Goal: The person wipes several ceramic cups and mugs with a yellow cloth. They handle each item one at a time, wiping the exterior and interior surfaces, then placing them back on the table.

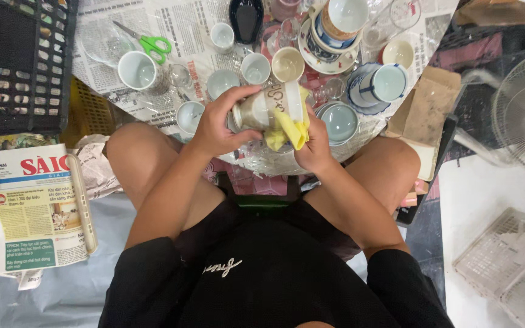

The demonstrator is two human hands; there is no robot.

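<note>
Clamped: left hand (214, 124) wraps the base end of a pale ceramic cup (262, 109), held sideways above the knees. Right hand (314, 146) presses a yellow cloth (290, 130) against it, fingers closed. Risk: glazed surface slips, cup falls onto crowded cups (256, 68) and saucers (341, 121) just beyond, chipping.

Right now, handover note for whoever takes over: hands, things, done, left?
Left hand grips a cream ceramic mug, held tilted on its side above the lap.
Right hand presses a yellow cloth against the mug.
Many cups, bowls and saucers stand on the newspaper sheet ahead; green-handled scissors lie among them.
Done: cannot tell which pieces are wiped.
Left: this mug is mid-wipe.
</note>
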